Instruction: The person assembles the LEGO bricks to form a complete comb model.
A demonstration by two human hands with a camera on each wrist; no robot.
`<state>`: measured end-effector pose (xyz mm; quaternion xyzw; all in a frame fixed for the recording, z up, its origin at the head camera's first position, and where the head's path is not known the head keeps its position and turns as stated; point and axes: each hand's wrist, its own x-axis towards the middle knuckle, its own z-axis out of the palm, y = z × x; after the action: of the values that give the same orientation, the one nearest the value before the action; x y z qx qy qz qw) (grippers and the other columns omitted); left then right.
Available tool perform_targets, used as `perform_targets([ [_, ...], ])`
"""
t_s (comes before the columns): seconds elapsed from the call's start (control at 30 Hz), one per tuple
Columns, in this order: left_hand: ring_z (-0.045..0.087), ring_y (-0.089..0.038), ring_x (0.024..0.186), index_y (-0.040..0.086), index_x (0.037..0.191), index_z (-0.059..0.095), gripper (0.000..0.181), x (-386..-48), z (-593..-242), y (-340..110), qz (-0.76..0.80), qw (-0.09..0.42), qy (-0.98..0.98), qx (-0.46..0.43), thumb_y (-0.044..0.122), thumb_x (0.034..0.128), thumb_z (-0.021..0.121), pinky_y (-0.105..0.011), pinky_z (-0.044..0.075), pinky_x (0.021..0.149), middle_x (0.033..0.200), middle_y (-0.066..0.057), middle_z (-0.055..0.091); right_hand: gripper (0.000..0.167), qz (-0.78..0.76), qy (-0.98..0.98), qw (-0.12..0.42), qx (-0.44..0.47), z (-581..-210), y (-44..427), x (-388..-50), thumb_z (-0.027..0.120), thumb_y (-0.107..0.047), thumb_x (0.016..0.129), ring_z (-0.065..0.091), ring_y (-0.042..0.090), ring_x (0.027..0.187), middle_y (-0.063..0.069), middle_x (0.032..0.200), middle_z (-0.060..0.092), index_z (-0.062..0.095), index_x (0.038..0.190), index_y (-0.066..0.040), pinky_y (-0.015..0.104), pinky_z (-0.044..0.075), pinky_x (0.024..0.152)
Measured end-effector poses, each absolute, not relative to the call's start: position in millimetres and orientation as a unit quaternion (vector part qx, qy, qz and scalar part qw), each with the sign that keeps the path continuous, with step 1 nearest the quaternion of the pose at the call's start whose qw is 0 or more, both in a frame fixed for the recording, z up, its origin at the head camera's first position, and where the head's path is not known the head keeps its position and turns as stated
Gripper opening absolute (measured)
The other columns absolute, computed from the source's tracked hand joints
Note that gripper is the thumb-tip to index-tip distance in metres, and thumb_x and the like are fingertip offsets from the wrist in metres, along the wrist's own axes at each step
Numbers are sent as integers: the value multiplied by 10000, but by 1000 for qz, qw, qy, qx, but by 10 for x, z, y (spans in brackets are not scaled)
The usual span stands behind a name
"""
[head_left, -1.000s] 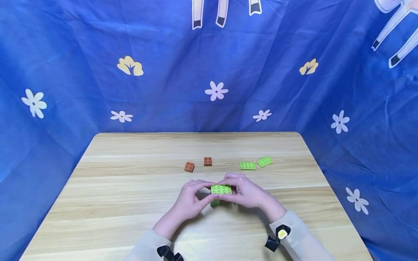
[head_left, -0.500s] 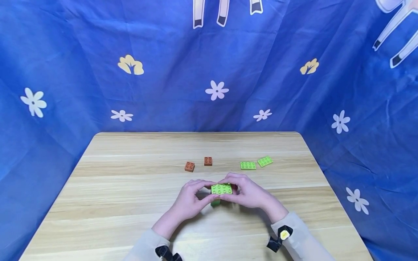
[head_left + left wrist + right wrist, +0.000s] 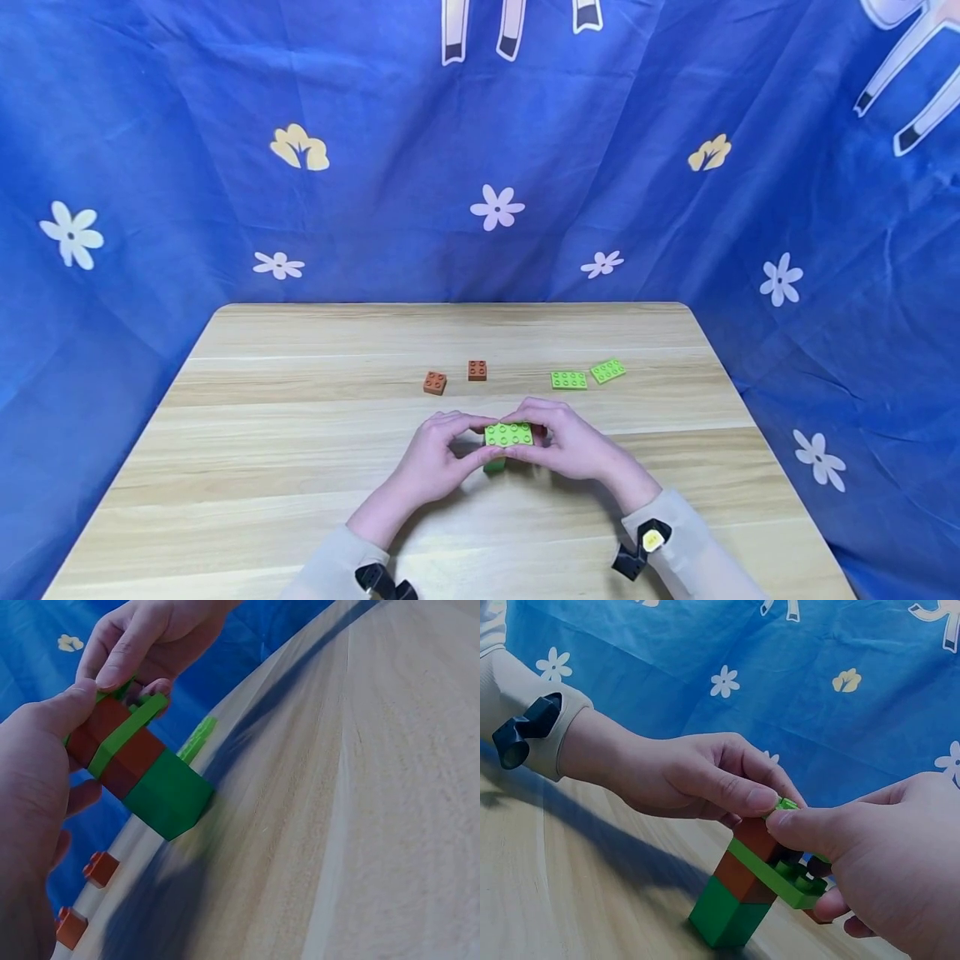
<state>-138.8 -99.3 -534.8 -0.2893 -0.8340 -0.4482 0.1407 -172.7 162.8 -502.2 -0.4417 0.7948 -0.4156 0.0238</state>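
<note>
Pale wood-grain table, rounded far corners. Blue cloth behind and along both sides, creased; printed with white flowers, yellow bush-like shapes and, at top, pale animal legs, dark-hooved.

Tower: dark-green plastic base block, red-brown boxy blocks, lime-green oblong studded plates. Loose red-brown square bricks, loose lime-green oblong plates. Pale-tan wooden tabletop, streaky grain. Blue cloth backdrop, white flowers, yellow bushes. Beige fabric sleeves.

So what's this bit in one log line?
left hand: grips top plate; right hand: same; block tower: upright; loose: brown bricks, green plates
</note>
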Motion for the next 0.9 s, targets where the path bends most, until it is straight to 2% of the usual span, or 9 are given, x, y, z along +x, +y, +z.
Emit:
perform_targets([
  [0.27, 678, -94, 1055, 249, 1202, 779, 373, -1396, -5357, -956, -481, 122, -823, -275, 401, 876, 878, -462, 512, 961, 1149, 192, 738, 381, -439, 784, 21, -438, -5050, 1630, -1732, 809, -243, 968, 542, 72, 700, -116, 995, 647, 730, 1334, -177, 255, 492, 574],
  [0.53, 677, -121, 1039, 271, 1190, 775, 357, -1393, -5351, -952, -492, 110, -821, -269, 403, 875, 878, -452, 507, 939, 1134, 220, 734, 387, -442, 786, 25, -433, -5072, 1617, -1735, 811, -259, 966, 537, 62, 709, -126, 951, 617, 732, 1336, -177, 251, 492, 597],
  [0.9, 682, -171, 977, 276, 1170, 772, 328, -1419, -5365, -966, -481, 116, -822, -282, 399, 883, 872, -420, 518, 869, 1122, 229, 733, 357, -455, 780, 22, -429, -5102, 1596, -1722, 811, -250, 965, 553, 193, 668, -96, 915, 594, 743, 1305, -168, 268, 479, 570],
])
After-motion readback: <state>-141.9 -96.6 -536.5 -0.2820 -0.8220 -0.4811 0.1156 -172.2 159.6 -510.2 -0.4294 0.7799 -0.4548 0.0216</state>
